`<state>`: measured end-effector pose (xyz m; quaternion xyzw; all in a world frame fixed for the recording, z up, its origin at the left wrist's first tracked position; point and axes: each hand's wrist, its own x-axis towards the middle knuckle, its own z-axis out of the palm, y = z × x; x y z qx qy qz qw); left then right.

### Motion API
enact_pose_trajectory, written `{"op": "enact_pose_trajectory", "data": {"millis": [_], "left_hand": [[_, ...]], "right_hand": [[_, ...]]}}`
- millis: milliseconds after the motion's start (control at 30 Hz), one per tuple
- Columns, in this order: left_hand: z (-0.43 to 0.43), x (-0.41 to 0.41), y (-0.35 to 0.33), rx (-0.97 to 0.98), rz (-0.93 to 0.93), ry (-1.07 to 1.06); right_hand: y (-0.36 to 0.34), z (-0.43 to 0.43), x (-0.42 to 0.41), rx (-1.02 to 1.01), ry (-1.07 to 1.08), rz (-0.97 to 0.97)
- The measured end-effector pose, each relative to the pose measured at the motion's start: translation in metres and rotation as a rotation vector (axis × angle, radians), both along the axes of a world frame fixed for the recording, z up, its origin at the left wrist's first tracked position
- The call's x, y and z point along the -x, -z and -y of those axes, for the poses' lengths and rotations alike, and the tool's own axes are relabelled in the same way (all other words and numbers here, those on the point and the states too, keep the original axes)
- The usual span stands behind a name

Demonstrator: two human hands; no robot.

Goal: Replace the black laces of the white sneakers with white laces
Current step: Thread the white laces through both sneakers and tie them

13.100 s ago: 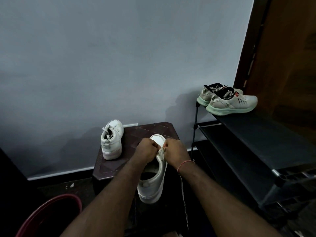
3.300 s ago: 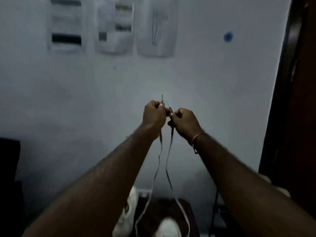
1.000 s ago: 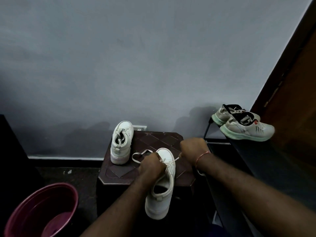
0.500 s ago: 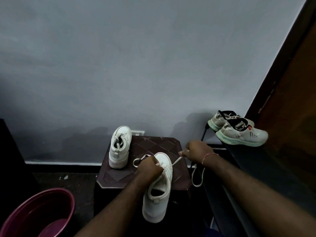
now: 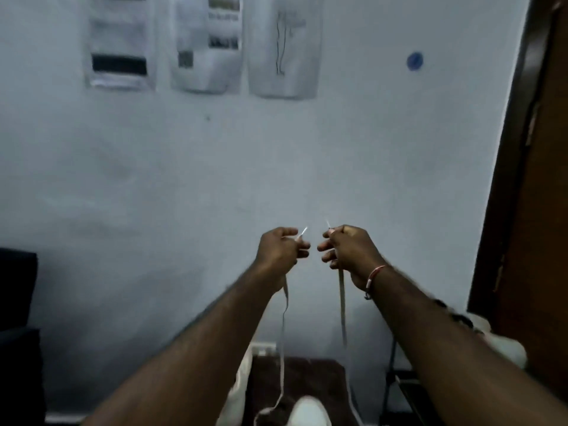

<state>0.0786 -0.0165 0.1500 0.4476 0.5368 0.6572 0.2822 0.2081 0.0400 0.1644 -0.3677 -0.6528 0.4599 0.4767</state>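
Observation:
Both my hands are raised in front of the wall, a small gap between them. My left hand (image 5: pixel 281 249) pinches one end of the white lace (image 5: pixel 281 342), its tip sticking up. My right hand (image 5: pixel 345 250) pinches the other end, and that strand (image 5: pixel 342 305) hangs straight down. Both strands run down to the white sneaker (image 5: pixel 309 413), whose toe shows at the bottom edge on the dark brown stool (image 5: pixel 307 379). The second white sneaker (image 5: pixel 239 379) is mostly hidden behind my left forearm.
Papers (image 5: pixel 203 44) hang on the grey wall above. A brown door (image 5: pixel 541 210) stands at the right. Part of another shoe (image 5: pixel 504 348) shows behind my right forearm, above a dark rack (image 5: pixel 405 392). A dark object (image 5: pixel 18 333) fills the left edge.
My hands have risen from the sneaker on the stool and drawn both lace ends upward. The view has tilted up, and the stool and shoes have dropped to the bottom edge.

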Motion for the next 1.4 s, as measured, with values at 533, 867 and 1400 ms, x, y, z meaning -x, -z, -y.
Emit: {"op": "enact_pose_trajectory", "data": {"millis": [533, 867, 1400], "left_hand": [[-0.004, -0.014, -0.196, -0.268, -0.137, -0.091], [-0.010, -0.020, -0.217, -0.284, -0.105, -0.092], [-0.016, 0.013, -0.178, -0.004, -0.419, -0.283]], "right_hand": [[-0.175, 0.022, 0.024, -0.282, 0.039, -0.152], [-0.203, 0.008, 0.017, -0.318, 0.076, -0.085], [-0.157, 0.000, -0.007, -0.242, 0.064, 0.303]]}}
